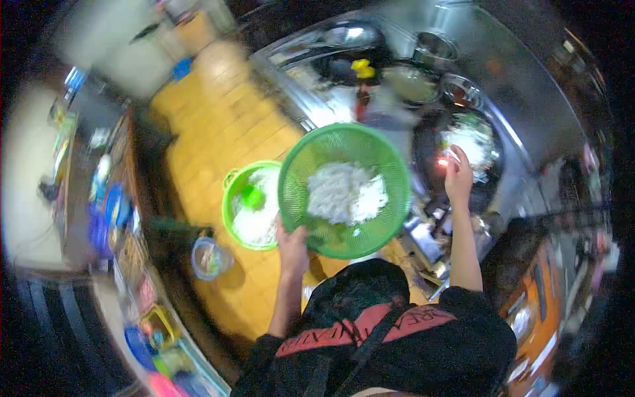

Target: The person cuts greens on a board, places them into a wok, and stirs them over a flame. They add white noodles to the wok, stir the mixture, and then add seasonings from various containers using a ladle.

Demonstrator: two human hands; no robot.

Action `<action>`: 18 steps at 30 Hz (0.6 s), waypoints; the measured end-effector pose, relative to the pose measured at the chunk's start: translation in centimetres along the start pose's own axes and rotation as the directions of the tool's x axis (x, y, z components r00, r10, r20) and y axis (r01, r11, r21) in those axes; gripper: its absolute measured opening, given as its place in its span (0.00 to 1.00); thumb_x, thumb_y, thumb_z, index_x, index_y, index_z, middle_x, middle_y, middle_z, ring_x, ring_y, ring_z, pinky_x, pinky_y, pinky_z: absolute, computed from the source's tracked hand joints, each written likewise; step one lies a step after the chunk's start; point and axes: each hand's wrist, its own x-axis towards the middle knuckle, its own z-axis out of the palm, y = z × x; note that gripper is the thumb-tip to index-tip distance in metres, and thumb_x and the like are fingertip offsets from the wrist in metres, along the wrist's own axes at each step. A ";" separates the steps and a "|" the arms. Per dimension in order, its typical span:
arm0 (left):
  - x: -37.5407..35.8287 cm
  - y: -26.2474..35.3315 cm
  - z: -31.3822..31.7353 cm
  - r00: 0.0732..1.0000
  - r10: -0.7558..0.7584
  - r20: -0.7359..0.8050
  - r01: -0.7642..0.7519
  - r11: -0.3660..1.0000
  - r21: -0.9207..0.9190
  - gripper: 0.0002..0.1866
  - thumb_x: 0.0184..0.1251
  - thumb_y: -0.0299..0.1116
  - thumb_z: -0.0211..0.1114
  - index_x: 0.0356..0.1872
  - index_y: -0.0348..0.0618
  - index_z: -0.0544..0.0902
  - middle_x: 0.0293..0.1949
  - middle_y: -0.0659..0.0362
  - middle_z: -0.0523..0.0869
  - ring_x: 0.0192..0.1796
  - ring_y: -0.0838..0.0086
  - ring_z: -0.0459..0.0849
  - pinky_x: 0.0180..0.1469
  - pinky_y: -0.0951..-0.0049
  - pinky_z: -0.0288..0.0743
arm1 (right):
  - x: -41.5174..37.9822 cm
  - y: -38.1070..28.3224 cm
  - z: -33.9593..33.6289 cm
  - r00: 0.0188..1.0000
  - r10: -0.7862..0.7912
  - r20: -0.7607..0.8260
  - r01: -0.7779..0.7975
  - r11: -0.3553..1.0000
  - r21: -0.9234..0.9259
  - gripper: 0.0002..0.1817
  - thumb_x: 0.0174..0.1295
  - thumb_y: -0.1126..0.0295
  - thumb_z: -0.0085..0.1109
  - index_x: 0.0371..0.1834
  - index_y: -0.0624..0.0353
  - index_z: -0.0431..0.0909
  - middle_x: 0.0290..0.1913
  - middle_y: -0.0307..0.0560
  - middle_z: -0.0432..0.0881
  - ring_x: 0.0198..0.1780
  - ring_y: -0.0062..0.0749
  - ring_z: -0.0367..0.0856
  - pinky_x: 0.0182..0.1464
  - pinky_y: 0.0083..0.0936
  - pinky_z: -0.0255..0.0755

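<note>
My left hand [292, 250] grips the near-left rim of a green plastic colander [390, 155], its fingers closed there. White food [340, 192], perhaps cooked rice, lies in a heap at the colander's bottom. Over the left part of a dark wok [433, 175] hovers my right hand [458, 177], fingers drawn together. A small bright red-orange spot shows beside its fingertips; whatever they hold is too blurred to name. More white food with green bits [469, 142] lies in the wok.
On the tiled floor stand a light-green tub [228, 215] of white food with a green cup [252, 196] in it, and a clear bucket [197, 260]. Behind the colander, the metal counter holds a yellow-capped bottle [362, 69], a pot [435, 47] and several bowls.
</note>
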 end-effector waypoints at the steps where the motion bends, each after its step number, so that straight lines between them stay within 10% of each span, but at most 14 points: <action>1: -1.3 0.9 -1.6 1.000 0.004 -0.029 -0.005 0.999 -0.041 0.27 0.49 0.17 0.49 0.55 0.39 0.65 0.38 0.59 0.75 0.36 0.77 0.75 0.36 0.78 0.72 | -2.3 -3.1 2.5 0.998 -0.031 0.060 0.024 0.993 0.114 0.19 0.59 0.68 0.55 0.53 0.64 0.71 0.51 0.53 0.76 0.48 0.35 0.78 0.49 0.25 0.69; 6: -8.3 2.9 -12.4 0.963 0.147 -0.227 -0.165 0.984 -0.061 0.28 0.48 0.19 0.51 0.56 0.40 0.64 0.38 0.59 0.77 0.35 0.76 0.77 0.35 0.77 0.73 | -14.6 -19.0 11.8 0.736 -0.609 0.296 0.612 0.785 0.094 0.18 0.55 0.73 0.56 0.51 0.62 0.72 0.53 0.52 0.75 0.52 0.41 0.75 0.54 0.28 0.68; 8: -12.0 3.6 -16.6 0.934 0.201 -0.296 -0.201 0.979 0.032 0.28 0.47 0.20 0.52 0.55 0.39 0.65 0.38 0.59 0.77 0.37 0.77 0.76 0.37 0.78 0.72 | -20.6 -21.3 15.8 0.272 -0.706 0.654 0.625 0.646 0.438 0.15 0.53 0.73 0.53 0.45 0.61 0.74 0.47 0.54 0.77 0.49 0.46 0.76 0.51 0.33 0.70; 13: -17.0 4.3 -25.1 0.818 0.309 -0.486 -0.204 0.944 0.257 0.30 0.47 0.19 0.51 0.58 0.33 0.63 0.45 0.53 0.76 0.46 0.72 0.74 0.50 0.75 0.68 | -32.3 -21.8 24.7 -0.205 -0.298 0.932 0.904 0.306 0.297 0.13 0.54 0.76 0.46 0.44 0.58 0.72 0.36 0.54 0.75 0.42 0.49 0.75 0.43 0.39 0.72; 16: -19.0 5.2 -29.6 0.716 0.347 -0.605 -0.189 0.931 0.311 0.28 0.47 0.19 0.51 0.56 0.33 0.65 0.43 0.54 0.77 0.43 0.73 0.75 0.47 0.75 0.69 | -36.3 -23.5 26.9 -0.320 -0.378 0.869 0.758 0.448 0.474 0.15 0.55 0.74 0.46 0.46 0.60 0.73 0.35 0.57 0.74 0.35 0.52 0.75 0.38 0.41 0.71; 18: -20.0 5.9 -31.7 0.679 0.312 -0.665 -0.176 0.948 0.265 0.27 0.47 0.20 0.51 0.55 0.33 0.66 0.42 0.54 0.77 0.41 0.73 0.75 0.46 0.76 0.69 | -37.0 -24.2 28.7 -0.536 -0.215 0.816 0.670 0.480 0.566 0.19 0.53 0.79 0.47 0.50 0.61 0.67 0.45 0.55 0.71 0.52 0.49 0.69 0.54 0.39 0.66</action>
